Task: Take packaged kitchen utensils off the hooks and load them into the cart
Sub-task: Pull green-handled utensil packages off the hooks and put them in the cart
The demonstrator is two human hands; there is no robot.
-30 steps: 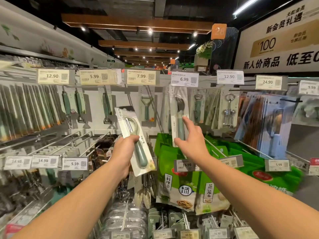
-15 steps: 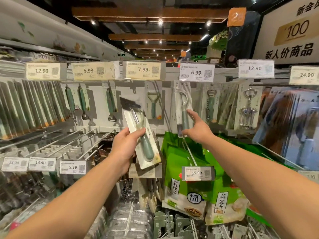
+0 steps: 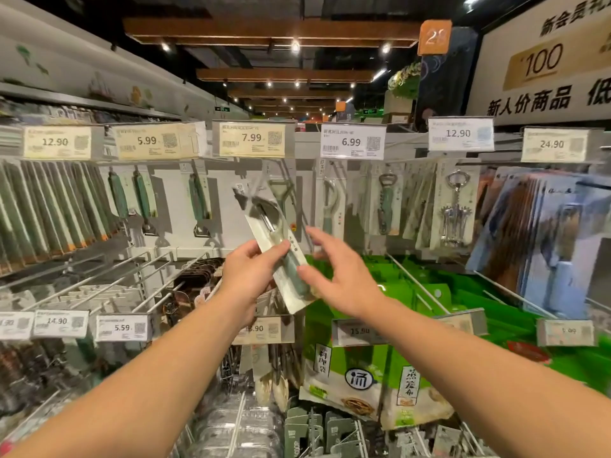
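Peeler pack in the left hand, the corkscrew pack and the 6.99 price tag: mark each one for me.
peeler pack (image 3: 264, 231): head view, on its white card beside the blade.
corkscrew pack (image 3: 456, 206): head view, on the metal corkscrew.
6.99 price tag (image 3: 351, 142): head view, on the printed price.

shop aisle | price tags (image 3: 352, 141) on hook racks | pkgd goods

Store aisle display around a white 6.99 price tag (image 3: 351, 142).

Left of that tag hang yellow tags reading 7.99 (image 3: 252, 139), 5.99 (image 3: 147, 141) and 12.90 (image 3: 56, 142). Below it sit green food bags (image 3: 370, 371) with a 15.90 tag (image 3: 358, 331). Above and to its right hang an orange aisle sign (image 3: 434, 37) and a large white banner (image 3: 545, 61). Wooden ceiling beams (image 3: 274, 29) run overhead.
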